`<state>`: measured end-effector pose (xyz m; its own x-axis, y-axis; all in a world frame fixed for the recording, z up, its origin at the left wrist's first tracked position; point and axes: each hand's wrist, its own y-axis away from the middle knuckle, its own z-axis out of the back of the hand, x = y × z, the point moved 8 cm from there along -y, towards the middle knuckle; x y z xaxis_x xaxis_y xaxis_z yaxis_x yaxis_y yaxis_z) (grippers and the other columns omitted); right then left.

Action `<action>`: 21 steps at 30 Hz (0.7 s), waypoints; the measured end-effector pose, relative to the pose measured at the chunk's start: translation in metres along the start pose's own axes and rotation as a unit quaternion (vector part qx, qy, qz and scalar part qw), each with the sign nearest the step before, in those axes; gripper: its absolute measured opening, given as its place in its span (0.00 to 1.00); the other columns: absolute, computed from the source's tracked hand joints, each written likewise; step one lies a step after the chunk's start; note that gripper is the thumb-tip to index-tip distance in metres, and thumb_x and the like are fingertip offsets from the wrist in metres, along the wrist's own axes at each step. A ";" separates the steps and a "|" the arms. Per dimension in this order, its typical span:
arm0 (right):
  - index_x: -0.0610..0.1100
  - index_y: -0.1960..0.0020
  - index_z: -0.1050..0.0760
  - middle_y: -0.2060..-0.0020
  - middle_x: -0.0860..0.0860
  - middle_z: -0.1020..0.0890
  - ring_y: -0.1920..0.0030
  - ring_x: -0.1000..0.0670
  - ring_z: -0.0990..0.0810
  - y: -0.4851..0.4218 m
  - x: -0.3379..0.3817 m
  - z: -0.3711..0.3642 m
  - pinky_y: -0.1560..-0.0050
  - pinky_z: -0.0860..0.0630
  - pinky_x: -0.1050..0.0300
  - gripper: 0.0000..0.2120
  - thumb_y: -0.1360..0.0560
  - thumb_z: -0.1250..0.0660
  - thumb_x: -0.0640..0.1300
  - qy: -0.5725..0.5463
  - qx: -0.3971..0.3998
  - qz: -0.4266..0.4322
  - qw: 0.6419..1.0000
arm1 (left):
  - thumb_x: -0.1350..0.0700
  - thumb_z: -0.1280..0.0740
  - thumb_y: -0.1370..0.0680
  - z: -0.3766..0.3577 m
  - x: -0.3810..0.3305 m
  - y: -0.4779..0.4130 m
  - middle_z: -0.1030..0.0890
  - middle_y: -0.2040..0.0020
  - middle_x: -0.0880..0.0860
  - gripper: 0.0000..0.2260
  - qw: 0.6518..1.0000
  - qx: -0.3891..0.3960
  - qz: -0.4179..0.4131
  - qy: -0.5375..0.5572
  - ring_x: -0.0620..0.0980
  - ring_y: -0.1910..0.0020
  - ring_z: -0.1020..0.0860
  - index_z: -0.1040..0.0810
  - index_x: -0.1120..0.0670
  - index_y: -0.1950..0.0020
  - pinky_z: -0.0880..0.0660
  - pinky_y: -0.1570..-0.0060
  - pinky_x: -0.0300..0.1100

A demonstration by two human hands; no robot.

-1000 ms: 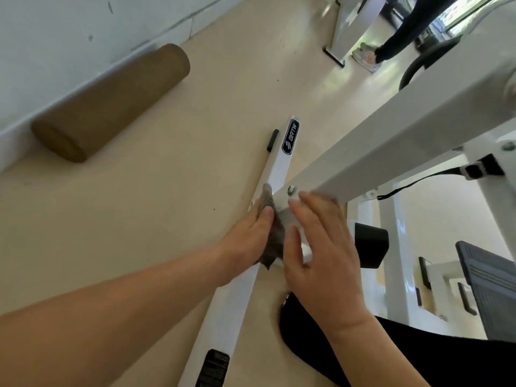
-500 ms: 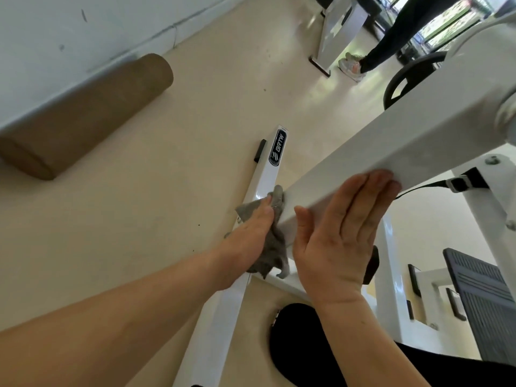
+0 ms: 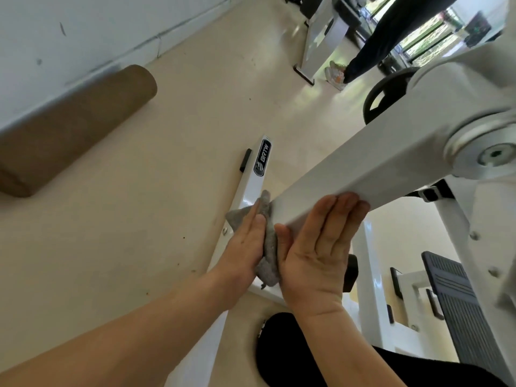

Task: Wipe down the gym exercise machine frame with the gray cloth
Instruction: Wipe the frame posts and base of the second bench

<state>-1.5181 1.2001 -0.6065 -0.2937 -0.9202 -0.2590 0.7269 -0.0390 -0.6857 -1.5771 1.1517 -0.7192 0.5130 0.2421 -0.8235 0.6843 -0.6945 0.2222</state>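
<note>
White frame (image 3: 349, 174): flat hands (image 3: 247, 244) (image 3: 318, 247), gray cloth (image 3: 269, 247)

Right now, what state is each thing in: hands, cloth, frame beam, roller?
left hand: fingers straight, pressing gray cloth against slanted beam
right hand: flat, fingers straight on slanted beam
gray cloth: crumpled, pinned under left hand
slanted beam: tilted, rising rightward
brown roller: lying on floor by wall

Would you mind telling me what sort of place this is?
Most likely a gym: a white machine frame with a ribbed footplate, and a brown foam roller on the floor.
</note>
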 end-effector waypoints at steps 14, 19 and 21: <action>0.39 0.17 0.51 0.17 0.42 0.49 0.17 0.44 0.61 -0.041 -0.034 0.074 0.19 0.56 0.38 0.36 0.17 0.35 0.46 0.005 0.044 0.004 0.999 | 0.37 0.52 0.14 -0.038 -0.060 0.016 0.28 0.26 0.45 0.24 0.995 0.033 0.021 -0.097 0.42 0.29 0.28 0.38 0.39 0.19 0.35 0.25 0.43; 0.33 0.20 0.44 0.21 0.38 0.44 0.17 0.42 0.57 -0.039 -0.032 0.068 0.21 0.44 0.34 0.38 0.23 0.27 0.39 -0.024 0.012 0.009 1.000 | 0.35 0.50 0.15 -0.068 -0.116 0.022 0.32 0.21 0.43 0.24 0.994 0.038 -0.033 -0.096 0.44 0.23 0.33 0.37 0.38 0.20 0.37 0.22 0.51; 0.31 0.22 0.41 0.21 0.38 0.43 0.17 0.42 0.56 -0.039 -0.032 0.070 0.21 0.44 0.35 0.39 0.26 0.24 0.36 -0.027 -0.004 0.012 1.000 | 0.40 0.48 0.14 -0.099 -0.164 0.024 0.36 0.21 0.37 0.21 0.982 0.111 -0.144 -0.059 0.38 0.22 0.38 0.39 0.37 0.19 0.43 0.20 0.47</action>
<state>-1.4933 1.2038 -0.5239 -0.2413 -0.9408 -0.2381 0.7285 -0.0135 -0.6850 -1.5934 1.1621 -0.5272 0.2431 0.3783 -0.8932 0.6555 -0.7428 -0.1362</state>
